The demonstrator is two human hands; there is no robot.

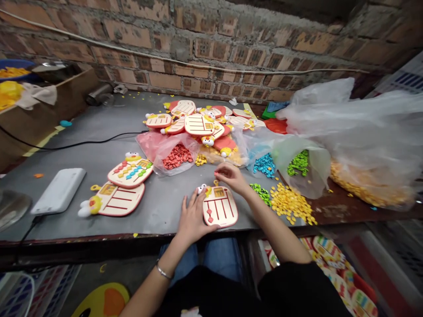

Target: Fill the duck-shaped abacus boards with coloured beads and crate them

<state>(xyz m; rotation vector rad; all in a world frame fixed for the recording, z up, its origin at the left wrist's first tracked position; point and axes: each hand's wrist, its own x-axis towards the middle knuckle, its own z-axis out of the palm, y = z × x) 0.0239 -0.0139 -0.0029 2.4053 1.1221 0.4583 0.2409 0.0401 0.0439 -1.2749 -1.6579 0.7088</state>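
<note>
A cream board with slots and a duck head (220, 210) lies flat at the table's front edge, with two red pieces (209, 215) in its leftmost slot. My left hand (193, 219) grips its left side, thumb along the bottom edge and fingers by the duck head. Above the board's top edge, my right hand (231, 177) is closed in a pinch on a small red piece (216, 174). To the left, a board filled with coloured pieces (130, 171) overlaps another slotted board (120, 200) whose slots hold no pieces.
Behind are a pile of boards (198, 123) and a bag of red pieces (178, 157). Blue pieces (264, 165), a bag with green pieces (298, 163) and loose yellow pieces (291, 202) lie right. A white power bank (59, 191) and black cable (82, 143) occupy the left.
</note>
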